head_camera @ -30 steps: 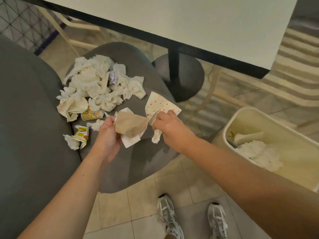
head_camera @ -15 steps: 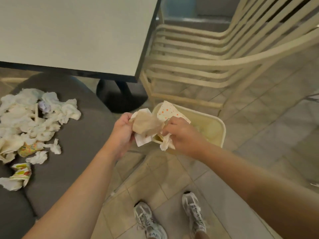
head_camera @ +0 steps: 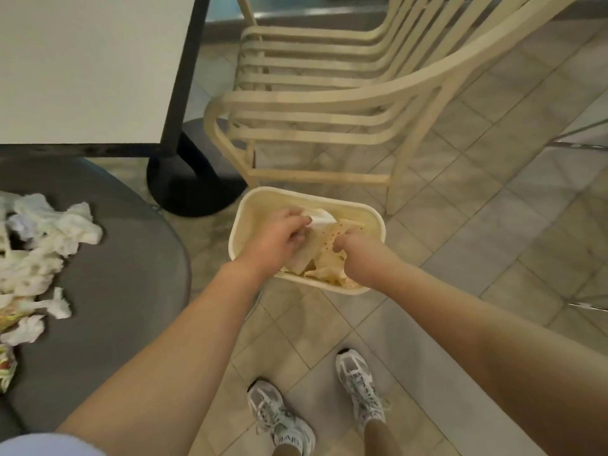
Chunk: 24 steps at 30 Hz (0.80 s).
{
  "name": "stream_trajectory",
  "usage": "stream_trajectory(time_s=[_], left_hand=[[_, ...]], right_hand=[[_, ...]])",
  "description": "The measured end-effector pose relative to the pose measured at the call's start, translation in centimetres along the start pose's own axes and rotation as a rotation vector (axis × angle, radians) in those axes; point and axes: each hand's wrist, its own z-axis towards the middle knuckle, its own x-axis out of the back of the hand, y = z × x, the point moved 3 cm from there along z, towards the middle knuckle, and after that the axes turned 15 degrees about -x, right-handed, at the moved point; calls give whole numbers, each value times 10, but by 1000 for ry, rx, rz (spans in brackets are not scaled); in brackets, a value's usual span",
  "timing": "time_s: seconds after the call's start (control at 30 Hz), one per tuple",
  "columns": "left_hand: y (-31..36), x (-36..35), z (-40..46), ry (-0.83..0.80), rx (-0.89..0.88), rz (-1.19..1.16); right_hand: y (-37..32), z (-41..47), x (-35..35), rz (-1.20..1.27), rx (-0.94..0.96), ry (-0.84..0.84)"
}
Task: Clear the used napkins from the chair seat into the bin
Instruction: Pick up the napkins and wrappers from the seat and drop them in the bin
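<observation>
Both my hands are over the cream bin (head_camera: 365, 207) on the tiled floor. My left hand (head_camera: 274, 240) pinches a white napkin (head_camera: 320, 218) just above the bin's inside. My right hand (head_camera: 357, 253) has its fingers curled on an orange-dotted napkin (head_camera: 330, 234) that hangs into the bin. More crumpled napkins (head_camera: 324, 269) lie in the bin below the hands. At the left edge of the view a pile of crumpled white napkins (head_camera: 39, 248) sits on the grey chair seat (head_camera: 125, 291), with a few coloured wrappers (head_camera: 6, 366) among them.
A white table (head_camera: 82, 60) with a black edge stands above the seat; its round black base (head_camera: 187, 189) is beside the bin. Stacked cream slatted chairs (head_camera: 329, 93) stand behind the bin. My shoes (head_camera: 279, 419) are on the tiles below.
My view swung right from the seat to the bin. Both hands carried the napkins from the seat's edge to over the bin and lowered them into its opening.
</observation>
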Motion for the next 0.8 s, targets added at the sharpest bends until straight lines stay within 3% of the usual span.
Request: stream_trajectory(time_s=[0.07, 0.1, 0.13, 0.23, 0.43, 0.53, 0.8], left_hand=[[-10, -8, -3, -299, 21, 187], [-14, -6, -6, -341, 52, 250], [-16, 0, -9, -309, 87, 251], [-17, 24, -22, -16, 89, 223], [-42, 75, -85, 249, 120, 226], [-52, 81, -105, 287, 116, 267], [-121, 144, -210, 376, 345, 394]], right_hand=[[-3, -1, 6, -7, -27, 58], [-5, -1, 9, -10, -37, 88], [-9, -2, 12, -23, -43, 121], [-27, -5, 21, -59, -18, 237], [-118, -17, 18, -73, 148, 252], [-145, -16, 9, -100, 254, 277], [-287, -27, -47, -113, 489, 252]])
